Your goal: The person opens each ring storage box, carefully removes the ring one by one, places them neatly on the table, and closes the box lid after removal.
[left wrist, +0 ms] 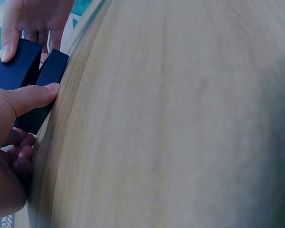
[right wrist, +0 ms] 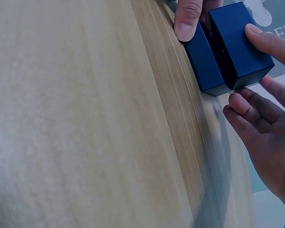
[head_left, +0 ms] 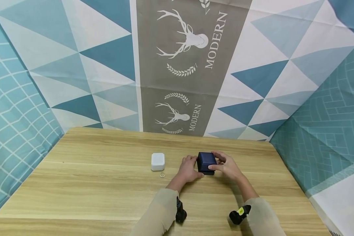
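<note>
A dark blue ring box (head_left: 207, 160) sits on the wooden table, its lid (right wrist: 240, 42) a little apart from its base (right wrist: 205, 61), with a dark gap between them. From the left side, my left hand (head_left: 188, 168) holds the base, thumb (left wrist: 40, 97) along its front and the other fingers behind. My right hand (head_left: 225, 165) grips the lid from the right, with the thumb on one face and fingers at the far side. Whatever the box contains is hidden. A silver-coloured ring (head_left: 162, 175) lies on the table left of my left hand.
Just behind the ring stands a small white box (head_left: 157, 161) with rounded corners. The wooden table (head_left: 91, 183) runs back to a patterned cloth wall (head_left: 177, 65), with more cloth at both sides. Each forearm carries a black camera.
</note>
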### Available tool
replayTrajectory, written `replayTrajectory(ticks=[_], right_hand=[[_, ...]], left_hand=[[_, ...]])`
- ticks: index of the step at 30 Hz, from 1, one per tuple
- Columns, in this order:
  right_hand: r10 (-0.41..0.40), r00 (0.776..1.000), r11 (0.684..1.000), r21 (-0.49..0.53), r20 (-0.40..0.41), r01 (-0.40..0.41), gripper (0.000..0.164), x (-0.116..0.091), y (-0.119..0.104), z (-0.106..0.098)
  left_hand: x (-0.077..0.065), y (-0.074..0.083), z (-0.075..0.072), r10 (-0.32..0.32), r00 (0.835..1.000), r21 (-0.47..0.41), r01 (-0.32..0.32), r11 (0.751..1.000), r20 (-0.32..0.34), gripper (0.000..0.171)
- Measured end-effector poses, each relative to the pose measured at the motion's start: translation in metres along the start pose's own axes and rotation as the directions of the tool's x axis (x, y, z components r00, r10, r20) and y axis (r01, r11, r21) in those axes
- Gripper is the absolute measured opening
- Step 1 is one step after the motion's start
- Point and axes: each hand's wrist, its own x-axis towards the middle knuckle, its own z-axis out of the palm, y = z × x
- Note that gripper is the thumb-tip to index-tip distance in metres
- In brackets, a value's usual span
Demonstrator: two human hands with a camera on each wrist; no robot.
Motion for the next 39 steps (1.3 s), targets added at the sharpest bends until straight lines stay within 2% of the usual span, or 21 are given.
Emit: replayTrajectory(ticks=[39], right_hand=[[-0.002, 1.0, 1.0, -0.012, 0.015, 0.002, 0.064, 0.004, -0.0007, -0.0033]], left_hand=[[0.0009, 0.0002, 0.0007, -0.006, 1.0, 0.009, 0.006, 1.0, -0.009, 0.08]])
